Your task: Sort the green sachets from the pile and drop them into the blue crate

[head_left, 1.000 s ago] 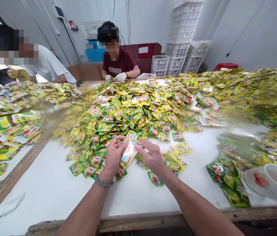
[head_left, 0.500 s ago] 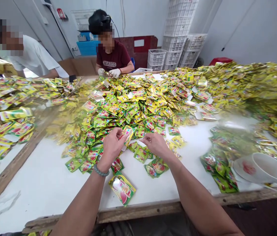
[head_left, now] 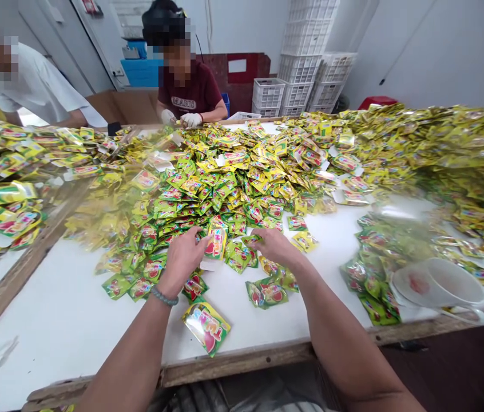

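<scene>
My left hand (head_left: pixel 184 257) is closed on a small yellow and green carton (head_left: pixel 216 239), held upright with its printed front toward me and a white flap at its lower end. To its right, my right hand (head_left: pixel 275 247) has its fingers pinched on a small green sachet (head_left: pixel 250 240), partly hidden by the fingertips. Loose green sachets (head_left: pixel 238 257) lie between the hands. Nearer to me, another carton (head_left: pixel 206 327) rests on the white tabletop (head_left: pixel 134 337). More sachets (head_left: pixel 268 292) lie below my right hand.
A large heap of sachets (head_left: pixel 233 183) spreads in front of me. A white mug (head_left: pixel 439 283) stands at the right near the wooden edge (head_left: pixel 242 366). A wooden strip (head_left: pixel 31 269) borders cartons at left. Two people (head_left: pixel 190 94) work across the table; white crates (head_left: pixel 302 68) are stacked behind.
The view has shifted slightly. The carton in my left hand has turned more upright, facing me. My right fingers now pinch a green sachet.
</scene>
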The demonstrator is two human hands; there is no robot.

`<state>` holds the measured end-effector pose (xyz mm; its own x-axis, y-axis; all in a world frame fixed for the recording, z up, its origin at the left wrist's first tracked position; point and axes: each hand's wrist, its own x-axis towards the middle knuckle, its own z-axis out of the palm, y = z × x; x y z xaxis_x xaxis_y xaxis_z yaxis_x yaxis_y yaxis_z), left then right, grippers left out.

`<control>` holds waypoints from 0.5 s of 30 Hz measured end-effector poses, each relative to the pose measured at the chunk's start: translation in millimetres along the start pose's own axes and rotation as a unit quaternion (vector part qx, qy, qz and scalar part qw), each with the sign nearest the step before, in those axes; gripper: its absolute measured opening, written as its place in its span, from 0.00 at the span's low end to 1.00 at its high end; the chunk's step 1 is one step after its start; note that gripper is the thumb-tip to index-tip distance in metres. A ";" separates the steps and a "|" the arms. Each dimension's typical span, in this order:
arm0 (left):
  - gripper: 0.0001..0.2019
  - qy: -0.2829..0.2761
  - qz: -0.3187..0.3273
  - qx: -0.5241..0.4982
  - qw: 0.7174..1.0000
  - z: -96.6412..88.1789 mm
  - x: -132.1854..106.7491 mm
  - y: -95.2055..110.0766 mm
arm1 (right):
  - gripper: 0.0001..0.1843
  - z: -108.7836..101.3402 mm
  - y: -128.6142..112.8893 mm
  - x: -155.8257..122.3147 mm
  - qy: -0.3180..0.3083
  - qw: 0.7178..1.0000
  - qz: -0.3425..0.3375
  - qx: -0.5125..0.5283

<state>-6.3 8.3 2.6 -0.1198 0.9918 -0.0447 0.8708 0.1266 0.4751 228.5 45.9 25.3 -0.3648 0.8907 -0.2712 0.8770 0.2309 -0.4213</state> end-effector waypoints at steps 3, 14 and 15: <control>0.26 0.016 0.097 0.060 0.993 -12.5 1.2 1.0 | 0.10 -5.0 0.4 0.4 0.037 0.997 0.015 0.058; 0.21 -0.154 0.348 0.211 0.900 -13.4 33.3 21.6 | 0.12 -19.8 35.0 2.8 0.128 0.987 0.064 0.069; 0.23 -0.168 0.339 0.206 0.902 -14.8 33.9 20.8 | 0.11 -17.0 34.3 4.1 0.129 0.984 0.055 0.112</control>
<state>0.8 44.3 23.9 0.5978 0.7847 -0.1639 0.8016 -0.5838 0.1286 262.4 64.0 24.4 -0.1543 0.9818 -0.1105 0.8057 0.0603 -0.5893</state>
